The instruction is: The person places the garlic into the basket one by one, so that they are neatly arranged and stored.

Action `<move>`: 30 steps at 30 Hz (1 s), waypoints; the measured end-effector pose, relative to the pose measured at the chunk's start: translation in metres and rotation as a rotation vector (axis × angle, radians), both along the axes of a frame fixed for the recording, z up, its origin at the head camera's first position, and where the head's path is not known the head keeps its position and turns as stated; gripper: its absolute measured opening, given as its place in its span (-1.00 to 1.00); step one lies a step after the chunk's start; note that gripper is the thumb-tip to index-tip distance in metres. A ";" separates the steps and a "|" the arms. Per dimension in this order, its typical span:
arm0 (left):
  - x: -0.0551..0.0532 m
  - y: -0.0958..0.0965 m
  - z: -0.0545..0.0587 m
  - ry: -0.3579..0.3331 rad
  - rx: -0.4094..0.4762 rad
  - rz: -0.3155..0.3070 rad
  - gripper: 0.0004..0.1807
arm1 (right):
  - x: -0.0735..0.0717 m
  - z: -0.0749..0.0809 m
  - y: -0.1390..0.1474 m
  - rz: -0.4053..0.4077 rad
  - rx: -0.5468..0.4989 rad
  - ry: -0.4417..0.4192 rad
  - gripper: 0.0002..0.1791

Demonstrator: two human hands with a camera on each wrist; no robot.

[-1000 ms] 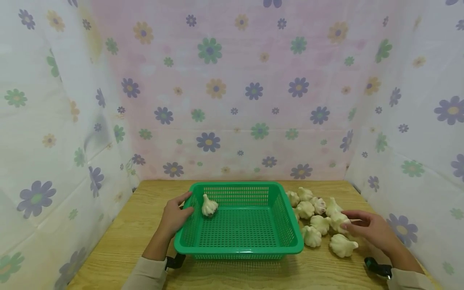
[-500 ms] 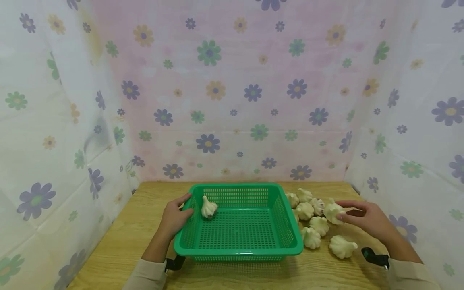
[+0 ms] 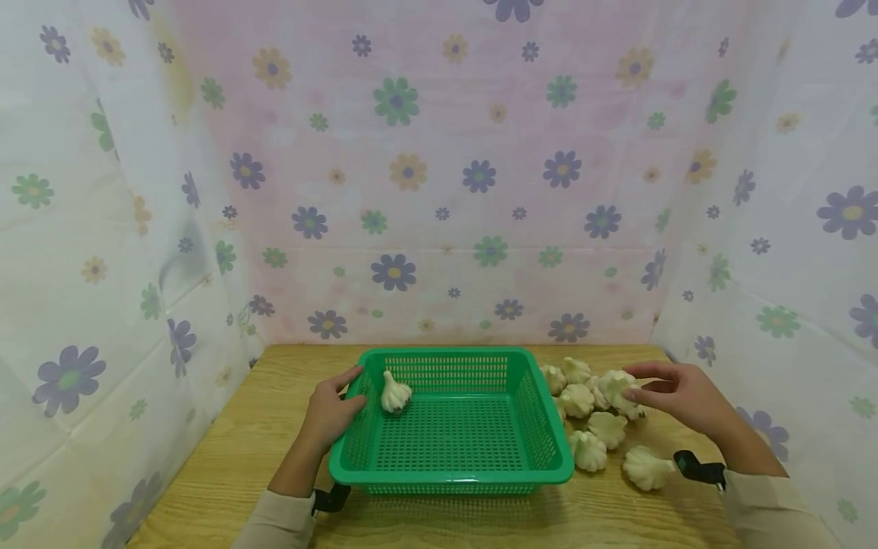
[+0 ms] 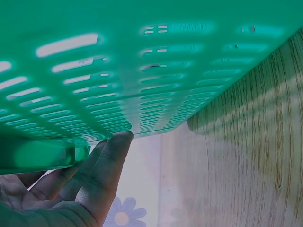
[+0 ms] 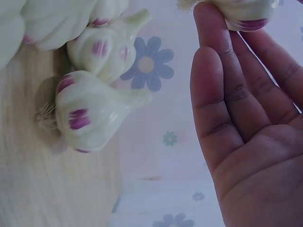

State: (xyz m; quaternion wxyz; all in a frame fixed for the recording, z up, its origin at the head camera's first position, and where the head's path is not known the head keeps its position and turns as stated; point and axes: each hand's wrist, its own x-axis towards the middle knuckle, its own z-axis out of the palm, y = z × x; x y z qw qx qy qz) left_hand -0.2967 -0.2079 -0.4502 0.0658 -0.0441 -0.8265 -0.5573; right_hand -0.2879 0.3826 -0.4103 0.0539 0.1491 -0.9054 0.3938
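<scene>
A green plastic basket (image 3: 453,477) with slotted walls stands on the table, and my left hand (image 3: 331,412) grips its left rim, thumb on the inner side. In the left wrist view, fingers (image 4: 105,172) lie against its outer wall. One garlic bulb (image 3: 395,394) sits inside at the back left. My right hand (image 3: 689,396) pinches another garlic bulb (image 3: 616,383) between thumb and fingertips, over the pile to the basket's right. The right wrist view shows that held bulb (image 5: 251,12) at the top edge, with purple streaks and a tuft of roots.
Several garlic bulbs (image 3: 578,400) lie bunched against the basket's right side. One bulb (image 3: 646,467) lies apart, nearer the front. Flowered cloth (image 3: 446,191) closes off the wooden table (image 3: 226,450) at the back and both sides.
The right hand has lifted the garlic bulb and carried it left over the pile; another bulb now shows beneath it. The left hand and basket have stayed in place.
</scene>
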 end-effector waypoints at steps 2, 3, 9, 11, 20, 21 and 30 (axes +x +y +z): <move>0.000 0.000 0.000 0.002 -0.002 0.000 -0.29 | -0.001 0.002 -0.004 0.009 -0.010 0.005 -0.45; 0.000 0.000 0.000 0.003 -0.004 0.000 -0.29 | -0.002 0.004 -0.006 0.016 -0.010 0.008 -0.45; 0.001 0.000 0.000 0.002 -0.011 -0.001 -0.30 | -0.009 0.010 -0.017 0.075 -0.019 0.022 -0.43; 0.001 0.000 0.000 0.002 -0.010 -0.001 -0.30 | -0.011 0.013 -0.020 0.084 -0.013 0.028 -0.44; 0.000 0.000 0.001 -0.012 -0.004 0.008 -0.31 | -0.019 0.024 -0.041 0.126 0.023 0.048 -0.50; 0.001 0.000 0.001 -0.015 -0.001 0.009 -0.30 | -0.020 0.025 -0.044 0.132 0.031 0.054 -0.50; 0.002 0.001 0.002 -0.019 0.008 -0.003 -0.30 | -0.029 0.033 -0.063 0.165 0.095 0.102 -0.50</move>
